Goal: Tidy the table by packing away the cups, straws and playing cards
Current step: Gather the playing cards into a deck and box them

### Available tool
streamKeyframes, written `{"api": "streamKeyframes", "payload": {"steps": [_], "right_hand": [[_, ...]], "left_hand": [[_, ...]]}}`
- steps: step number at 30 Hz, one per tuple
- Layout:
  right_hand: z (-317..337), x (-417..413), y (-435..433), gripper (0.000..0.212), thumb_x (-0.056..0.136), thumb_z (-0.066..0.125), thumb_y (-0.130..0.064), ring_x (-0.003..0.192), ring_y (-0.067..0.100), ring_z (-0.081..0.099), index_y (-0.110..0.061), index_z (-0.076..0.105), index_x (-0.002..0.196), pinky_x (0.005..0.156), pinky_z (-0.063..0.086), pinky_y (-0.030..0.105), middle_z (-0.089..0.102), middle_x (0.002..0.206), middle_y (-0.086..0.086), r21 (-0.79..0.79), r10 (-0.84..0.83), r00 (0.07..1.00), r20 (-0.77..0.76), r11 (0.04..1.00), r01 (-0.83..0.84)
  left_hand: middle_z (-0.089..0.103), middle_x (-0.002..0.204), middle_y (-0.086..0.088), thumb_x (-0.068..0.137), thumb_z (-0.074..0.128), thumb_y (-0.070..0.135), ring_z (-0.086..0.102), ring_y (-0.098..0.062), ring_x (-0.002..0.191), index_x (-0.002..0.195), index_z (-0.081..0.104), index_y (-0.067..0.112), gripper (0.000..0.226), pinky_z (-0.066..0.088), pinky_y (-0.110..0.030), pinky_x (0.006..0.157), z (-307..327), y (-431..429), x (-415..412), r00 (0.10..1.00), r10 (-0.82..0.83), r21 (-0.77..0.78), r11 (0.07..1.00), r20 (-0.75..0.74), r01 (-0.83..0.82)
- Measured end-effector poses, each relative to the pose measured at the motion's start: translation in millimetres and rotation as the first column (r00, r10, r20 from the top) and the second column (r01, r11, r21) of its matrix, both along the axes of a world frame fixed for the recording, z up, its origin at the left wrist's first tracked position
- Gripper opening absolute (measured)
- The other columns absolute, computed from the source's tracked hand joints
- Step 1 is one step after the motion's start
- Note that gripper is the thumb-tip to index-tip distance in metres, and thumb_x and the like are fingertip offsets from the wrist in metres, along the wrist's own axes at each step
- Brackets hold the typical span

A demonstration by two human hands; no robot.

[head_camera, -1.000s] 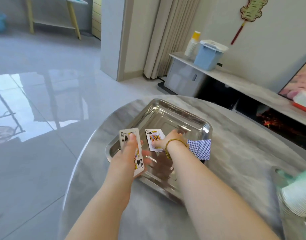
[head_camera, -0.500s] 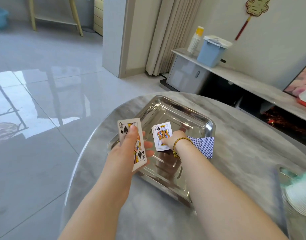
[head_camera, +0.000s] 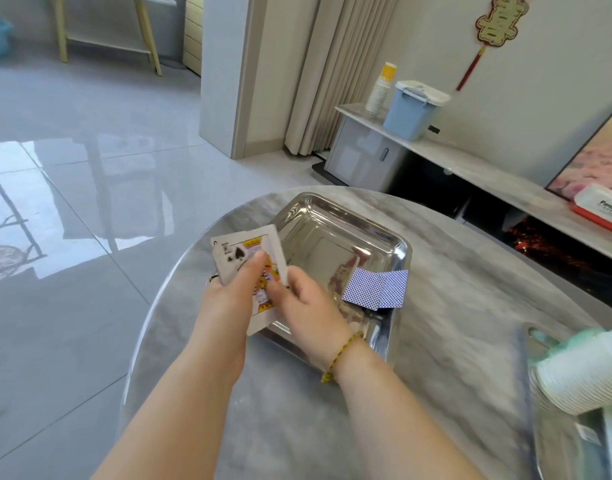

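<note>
Right hand (head_camera: 311, 310) has swung left; its fingers (head_camera: 292, 284) pinch the cards (head_camera: 235, 252) gripped by left hand (head_camera: 224, 303).

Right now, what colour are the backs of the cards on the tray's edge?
The face-down cards have a blue-and-white diamond pattern, clearest in the head view.

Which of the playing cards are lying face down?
The two blue-backed cards on the tray's right rim; the face-up cards are in the left hand.

Panasonic lettering on red-and-white box (head_camera: 602, 211), spade pip on held card (head_camera: 240, 252)
</note>
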State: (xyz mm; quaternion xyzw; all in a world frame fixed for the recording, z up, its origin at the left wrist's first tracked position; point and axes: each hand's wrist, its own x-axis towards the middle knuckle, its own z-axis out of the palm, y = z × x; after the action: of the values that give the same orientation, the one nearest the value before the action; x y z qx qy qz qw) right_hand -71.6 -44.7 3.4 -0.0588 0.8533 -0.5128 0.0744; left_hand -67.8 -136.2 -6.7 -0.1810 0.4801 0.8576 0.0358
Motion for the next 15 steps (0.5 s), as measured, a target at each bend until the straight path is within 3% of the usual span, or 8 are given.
{"api": "streamKeyframes", "payload": {"steps": [2,4,7,10,12,15], "right_hand": [[-1,0,-2,0.031,0.091,0.046,-0.028,0.083,0.021,0.040,-0.018,0.036,0.064,0.072,0.031,0.033,0.044,0.070,0.002,0.273,0.035,0.996,-0.084,0.962,-0.010],[-3,-1,-1,0.031,0.090,0.047,-0.035,0.090,0.023,0.040,-0.019,0.038,0.064,0.076,0.028,0.034,0.040,0.073,-0.002,0.440,0.098,0.984,-0.149,0.898,-0.023],[-9,-3,4,0.022,0.085,0.053,-0.036,0.097,0.023,0.043,-0.015,0.060,0.083,0.080,0.028,0.028,0.052,0.089,0.002,0.430,0.090,0.970,-0.226,0.903,0.016],[-11,-16,26,0.022,0.083,0.058,-0.030,0.101,0.022,0.046,-0.011,0.061,0.093,0.082,0.027,0.024,0.057,0.103,0.005,0.465,0.034,0.939,-0.342,0.874,0.138],[-13,-29,51,0.028,0.082,0.057,-0.024,0.111,0.023,0.043,-0.010,0.056,0.106,0.089,0.025,0.023,0.054,0.117,0.007,0.622,0.056,0.934,-0.353,0.760,0.189],[-20,-44,91,0.053,0.081,0.054,-0.019,0.134,0.024,0.022,-0.015,0.036,0.131,0.110,0.014,0.032,0.031,0.143,0.006,0.885,0.082,0.990,-0.116,0.460,0.066]], "left_hand": [[0.067,0.084,-0.004,0.084,0.059,0.026,0.063,-0.019,0.075,0.095,0.062,0.017,0.014,0.051,-0.033,0.067,-2,1,1,1.000,0.000,-0.004,1.000,0.015,0.000],[0.066,0.080,-0.002,0.085,0.057,0.025,0.063,-0.017,0.071,0.087,0.061,0.019,0.007,0.050,-0.031,0.060,-6,0,0,0.999,0.037,-0.025,0.999,0.032,-0.036],[0.069,0.066,0.004,0.088,0.053,0.026,0.065,-0.012,0.059,0.076,0.058,0.023,0.014,0.050,-0.030,0.059,-8,-1,0,0.998,0.063,-0.043,0.997,0.009,-0.062],[0.070,0.057,0.012,0.091,0.048,0.028,0.064,-0.002,0.051,0.081,0.058,0.022,0.015,0.050,-0.028,0.062,-9,-3,-2,0.999,0.034,-0.054,0.998,-0.032,-0.035],[0.070,0.056,0.011,0.092,0.047,0.027,0.065,-0.001,0.052,0.082,0.057,0.024,0.015,0.049,-0.028,0.062,-11,-6,-3,0.999,0.021,-0.040,0.999,-0.041,-0.022],[0.070,0.057,0.011,0.092,0.047,0.028,0.066,-0.001,0.053,0.083,0.057,0.026,0.014,0.048,-0.026,0.058,-11,-5,-4,0.999,-0.021,-0.043,0.999,-0.044,0.019]]}}
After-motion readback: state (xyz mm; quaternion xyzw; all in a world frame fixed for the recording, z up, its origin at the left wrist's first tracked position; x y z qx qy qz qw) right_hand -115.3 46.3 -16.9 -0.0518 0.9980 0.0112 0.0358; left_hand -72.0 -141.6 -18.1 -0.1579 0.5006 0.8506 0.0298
